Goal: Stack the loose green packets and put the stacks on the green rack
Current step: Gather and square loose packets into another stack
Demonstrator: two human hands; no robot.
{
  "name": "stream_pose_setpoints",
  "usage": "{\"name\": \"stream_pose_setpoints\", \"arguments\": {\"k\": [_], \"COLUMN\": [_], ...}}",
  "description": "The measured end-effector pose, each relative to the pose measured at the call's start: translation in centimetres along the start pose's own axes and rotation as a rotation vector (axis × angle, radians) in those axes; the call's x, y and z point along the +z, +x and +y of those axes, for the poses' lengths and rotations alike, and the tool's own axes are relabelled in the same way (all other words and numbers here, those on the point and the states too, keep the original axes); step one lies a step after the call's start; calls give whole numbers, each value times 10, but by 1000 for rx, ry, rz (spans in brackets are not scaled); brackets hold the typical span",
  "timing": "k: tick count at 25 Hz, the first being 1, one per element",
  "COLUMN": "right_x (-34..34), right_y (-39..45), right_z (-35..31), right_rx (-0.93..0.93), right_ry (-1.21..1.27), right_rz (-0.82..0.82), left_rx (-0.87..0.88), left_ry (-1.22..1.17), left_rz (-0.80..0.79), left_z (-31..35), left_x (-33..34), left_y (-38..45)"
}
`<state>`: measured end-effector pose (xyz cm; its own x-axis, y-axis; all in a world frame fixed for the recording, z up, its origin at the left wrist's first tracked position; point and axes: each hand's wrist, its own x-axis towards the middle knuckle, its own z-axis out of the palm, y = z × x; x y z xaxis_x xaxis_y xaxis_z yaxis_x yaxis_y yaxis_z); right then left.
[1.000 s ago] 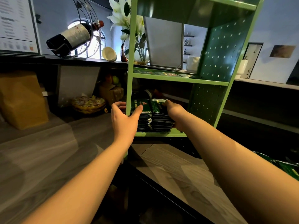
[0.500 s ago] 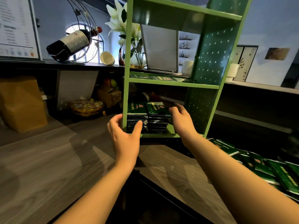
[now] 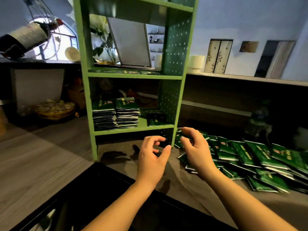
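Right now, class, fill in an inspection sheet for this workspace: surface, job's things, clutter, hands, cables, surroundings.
Surface: grey wood-grain counter.
Job's things: two packet stacks side by side on the green rack lower shelf, a single packet to their right; loose packets spread right of the rack.
Clutter: basket, wine bottle, vase.
Hands: left hand and right hand loosely curled, holding nothing.
Cables: nothing seen.
Surroundings: pale wall, ledge with white cups.

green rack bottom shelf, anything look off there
Mostly tidy: two stacks of packets stand side by side at the left of the green rack. The odd one is a single packet lying alone at the right, not on either stack.
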<state>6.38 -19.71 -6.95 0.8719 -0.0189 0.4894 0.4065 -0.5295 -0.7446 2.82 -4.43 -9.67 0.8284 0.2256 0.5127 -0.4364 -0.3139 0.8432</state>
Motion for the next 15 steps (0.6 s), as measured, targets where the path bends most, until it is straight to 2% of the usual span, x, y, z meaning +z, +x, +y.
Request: {"name": "stream_pose_setpoints", "arguments": {"k": [2,5,8,10,12,15], "right_x": [-23,-54,-68,-65,-59,-60], "right_y": [2,9,9,2,-8,-11], "right_z": [29,66,90,104,113,115], "right_rx": [54,109,119,86,61,68], "right_ry": [-84,-364,-644,-737,-784,-756], "right_rz": [44,53,18,-6,-47,-81], "left_rx": [-103,-262,-327,-305,-273,-276], "left_ry": [7,78,265,455,556,470], "left_rz": [-155,-322,-458,-482,-437,-396], "left_z": [-2,-10,-17,-25,-31,-36], "left_x": [29,70,98,110,117,119], "left_y": [7,20,24,23,20,18]}}
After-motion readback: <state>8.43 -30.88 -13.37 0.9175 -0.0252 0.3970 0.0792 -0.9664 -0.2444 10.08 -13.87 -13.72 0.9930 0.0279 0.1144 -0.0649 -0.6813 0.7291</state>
